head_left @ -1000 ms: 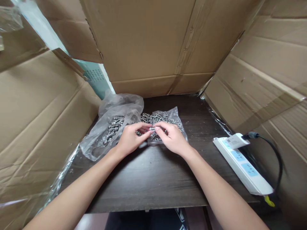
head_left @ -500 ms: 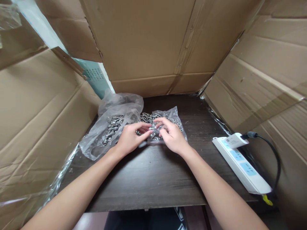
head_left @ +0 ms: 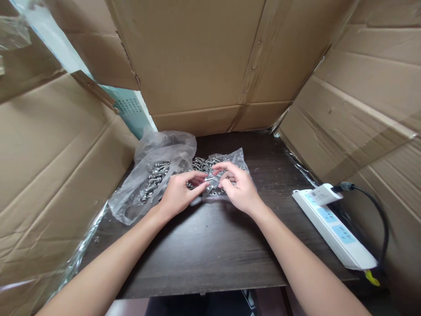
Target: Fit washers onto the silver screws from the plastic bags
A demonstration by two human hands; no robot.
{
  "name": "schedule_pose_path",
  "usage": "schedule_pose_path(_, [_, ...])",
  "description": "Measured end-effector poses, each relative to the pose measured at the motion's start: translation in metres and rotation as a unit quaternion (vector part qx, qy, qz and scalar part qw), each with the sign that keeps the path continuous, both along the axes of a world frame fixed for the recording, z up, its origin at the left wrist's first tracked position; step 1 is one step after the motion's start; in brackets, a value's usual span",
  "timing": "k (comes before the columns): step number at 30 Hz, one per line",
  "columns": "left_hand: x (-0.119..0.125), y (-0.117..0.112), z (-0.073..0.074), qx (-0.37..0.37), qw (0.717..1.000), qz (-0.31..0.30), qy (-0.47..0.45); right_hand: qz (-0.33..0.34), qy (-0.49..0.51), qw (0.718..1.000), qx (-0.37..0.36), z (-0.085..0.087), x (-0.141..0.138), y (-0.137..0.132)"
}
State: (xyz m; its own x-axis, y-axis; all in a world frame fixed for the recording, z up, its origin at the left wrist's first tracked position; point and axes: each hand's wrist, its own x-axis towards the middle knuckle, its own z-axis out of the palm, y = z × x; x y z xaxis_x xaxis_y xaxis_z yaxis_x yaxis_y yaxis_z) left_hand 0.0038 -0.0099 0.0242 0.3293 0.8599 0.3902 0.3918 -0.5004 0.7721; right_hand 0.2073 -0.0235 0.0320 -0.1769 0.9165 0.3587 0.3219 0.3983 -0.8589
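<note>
1. Head view is showing the left hand (head_left: 177, 195) and the right hand (head_left: 238, 186) meeting over the dark table (head_left: 210, 250), just in front of the small clear bag (head_left: 230, 160) of metal parts.
2. The left fingers are pinching together on a small bolt (head_left: 208, 179), holding it level between the hands, seemingly so the right hand can be working on its free end.
3. The right fingers (head_left: 223, 166) are curling close at that end; whether they are clamping a nut or washer I cannot tell.
4. The larger crumpled bag (head_left: 154, 175) of bolts is lying left of the small bag, both open toward the hands, probably for easy reach.
5. A white power strip (head_left: 332, 228) is lying well right of the small bag; cardboard walls (head_left: 204, 57) are standing behind it.
6. Compared with half a second ago, the right fingers are sitting slightly higher on the bolt; the bags are lying unchanged.
</note>
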Motion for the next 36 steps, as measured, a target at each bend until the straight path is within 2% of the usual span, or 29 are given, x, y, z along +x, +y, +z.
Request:
schedule_pose_path(10, [0.0004,0.0001,-0.002,-0.003,1.0,-0.001,-0.009,-0.013,-0.05,0.998,-0.028,-0.0024,0.0008,0.0025])
schedule_pose_path(19, [-0.0003,0.0006,-0.0016,-0.003,1.0,-0.006,-0.003,-0.001,0.0,1.0,0.007,0.0021,-0.0004,-0.0005])
schedule_pose_path(26, [-0.0003,0.0006,-0.0022,-0.004,1.0,-0.006,-0.004,-0.01,-0.058,0.998,0.001,-0.0004,-0.0011,0.0011])
schedule_pose_path(36, [-0.0002,0.0008,-0.0015,-0.004,1.0,-0.009,-0.005,-0.011,-0.065,0.998,-0.005,0.0003,-0.002,0.0001])
